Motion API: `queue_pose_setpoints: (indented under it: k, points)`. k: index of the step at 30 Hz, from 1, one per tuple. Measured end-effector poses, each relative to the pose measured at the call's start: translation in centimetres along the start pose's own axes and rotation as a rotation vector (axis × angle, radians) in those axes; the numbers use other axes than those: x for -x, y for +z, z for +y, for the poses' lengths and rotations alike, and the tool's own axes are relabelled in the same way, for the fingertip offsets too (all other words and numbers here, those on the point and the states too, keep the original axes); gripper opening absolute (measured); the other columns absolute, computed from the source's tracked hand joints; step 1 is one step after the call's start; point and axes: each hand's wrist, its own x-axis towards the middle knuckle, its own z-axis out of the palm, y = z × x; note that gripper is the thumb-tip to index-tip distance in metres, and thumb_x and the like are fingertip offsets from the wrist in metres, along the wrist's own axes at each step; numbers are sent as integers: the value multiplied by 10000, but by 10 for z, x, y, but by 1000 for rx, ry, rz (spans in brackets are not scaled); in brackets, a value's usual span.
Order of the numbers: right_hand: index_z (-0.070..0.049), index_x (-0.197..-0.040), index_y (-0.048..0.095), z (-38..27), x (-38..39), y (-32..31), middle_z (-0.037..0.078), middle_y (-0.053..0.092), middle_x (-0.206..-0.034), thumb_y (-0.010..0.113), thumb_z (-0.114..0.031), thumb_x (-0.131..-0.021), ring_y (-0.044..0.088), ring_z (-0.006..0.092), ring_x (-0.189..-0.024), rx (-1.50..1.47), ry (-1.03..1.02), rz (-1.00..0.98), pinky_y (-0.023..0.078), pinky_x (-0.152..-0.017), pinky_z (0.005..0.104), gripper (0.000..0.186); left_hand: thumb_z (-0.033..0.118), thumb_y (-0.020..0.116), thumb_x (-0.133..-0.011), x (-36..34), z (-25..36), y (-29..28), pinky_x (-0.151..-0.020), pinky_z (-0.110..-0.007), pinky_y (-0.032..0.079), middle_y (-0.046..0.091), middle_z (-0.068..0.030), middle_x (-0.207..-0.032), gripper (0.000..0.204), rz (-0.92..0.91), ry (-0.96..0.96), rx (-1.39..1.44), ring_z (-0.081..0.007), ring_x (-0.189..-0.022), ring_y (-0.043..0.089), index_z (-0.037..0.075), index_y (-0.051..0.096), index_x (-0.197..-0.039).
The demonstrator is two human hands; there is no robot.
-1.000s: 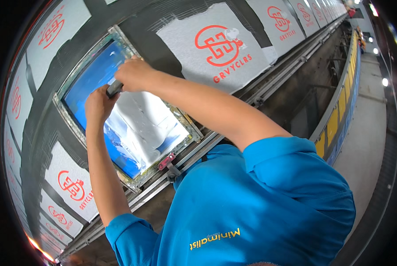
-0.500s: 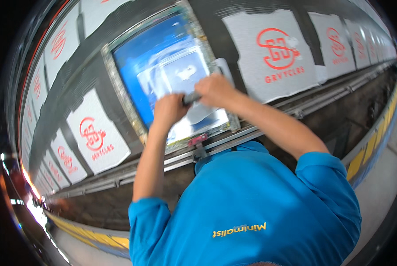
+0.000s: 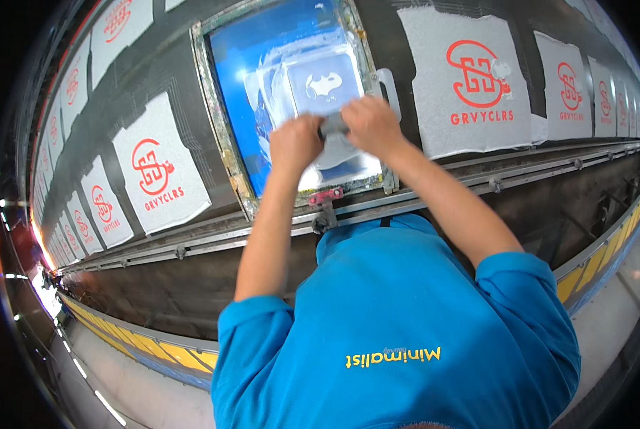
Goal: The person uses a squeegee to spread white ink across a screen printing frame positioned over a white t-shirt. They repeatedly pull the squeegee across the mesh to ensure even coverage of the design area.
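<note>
Both my hands grip the dark grey handle of a squeegee (image 3: 333,126) above the near part of a printing screen. My left hand (image 3: 296,145) is closed round its left end, and my right hand (image 3: 372,127) round its right end. The blade is mostly hidden or blurred beneath the handle. Around the screen runs a worn, ink-crusted frame (image 3: 223,136). Its mesh is blue (image 3: 238,75), smeared with whitish ink, and a paler rectangle with a white blob-shaped figure (image 3: 323,84) shows just beyond my hands.
Pale grey fabric pieces with red prints lie on the dark table, right (image 3: 470,79) and left (image 3: 161,161) of the frame. A metal rail (image 3: 434,189) edges the table, with a pink-red clamp (image 3: 326,196) at the frame's near side. Yellow-and-blue barrier strips (image 3: 148,343) curve behind.
The whole view has shifted, so the screen and table appear higher and further right. Both hands still hold the squeegee, at nearly the same place over the screen.
</note>
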Motion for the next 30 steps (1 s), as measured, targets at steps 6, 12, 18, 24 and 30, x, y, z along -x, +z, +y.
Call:
queue_pose_setpoints:
  k: [6, 12, 18, 24, 30]
  points:
    - [-65, -1032, 678, -29, 47, -20, 115, 642, -1008, 820, -383, -830, 631, 315, -1006, -212, 23, 82, 472, -913, 454, 403, 27, 769, -713, 67, 19, 1, -912, -407, 575, 725, -56, -1222, 525, -1, 64, 130, -307, -1101, 694, 130, 719, -1226]
    - [-43, -1245, 681, 47, 0, 0, 151, 674, -1214, 733, -382, -925, 629, 372, -1149, -283, 596, 403, 463, -1020, 488, 469, -18, 712, -721, 102, 19, 18, -1061, -407, 533, 629, -94, -1463, 658, -14, 235, 100, -308, -1301, 632, 127, 670, -1361]
    - [-111, -1246, 706, 44, -29, 18, 194, 744, -1157, 657, -324, -939, 695, 402, -1097, -458, 992, 247, 526, -976, 474, 378, 80, 660, -838, 17, 1, -42, -861, -468, 578, 761, -150, -1105, 490, -415, 197, 53, -370, -1001, 724, 207, 719, -1308]
    - [-136, -1165, 741, 41, -22, 10, 202, 769, -1035, 653, -307, -937, 734, 403, -996, -477, 984, 364, 571, -877, 476, 298, 64, 672, -838, -78, -3, -90, -858, -466, 564, 767, -131, -1102, 492, -303, 213, -45, -364, -1010, 720, 215, 720, -1304]
    - [-137, -1165, 738, 33, -21, -5, 205, 768, -1012, 664, -308, -930, 732, 412, -987, -514, 947, 428, 569, -860, 488, 300, 31, 656, -868, -52, -12, -44, -985, -452, 559, 715, -94, -1312, 518, 7, 180, 61, -360, -1158, 678, 187, 680, -1362]
